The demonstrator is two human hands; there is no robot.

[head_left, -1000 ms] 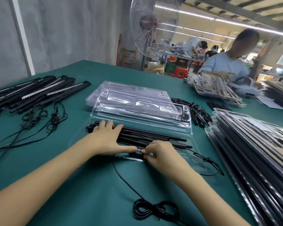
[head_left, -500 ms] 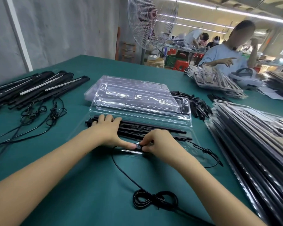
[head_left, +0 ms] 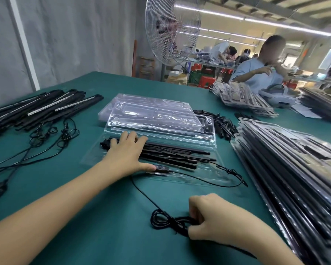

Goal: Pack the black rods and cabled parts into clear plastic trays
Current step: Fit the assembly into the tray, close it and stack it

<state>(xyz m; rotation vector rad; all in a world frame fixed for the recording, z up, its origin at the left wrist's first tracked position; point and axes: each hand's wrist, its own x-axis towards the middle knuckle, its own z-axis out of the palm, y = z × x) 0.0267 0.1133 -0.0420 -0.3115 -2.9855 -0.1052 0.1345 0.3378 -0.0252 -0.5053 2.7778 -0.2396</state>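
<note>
Head view, right hand [head_left: 211, 219] gripping coiled cable [head_left: 165, 221]

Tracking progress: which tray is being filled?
The single tray under the left hand; it holds loose rods, while the stack behind is empty.

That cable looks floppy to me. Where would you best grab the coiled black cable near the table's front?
At its pinched middle, where the loops gather, coming from above on the right. The coiled cable lies flat on the table, so gripping the waist should keep both loops together. The right hand grips it there.
</note>
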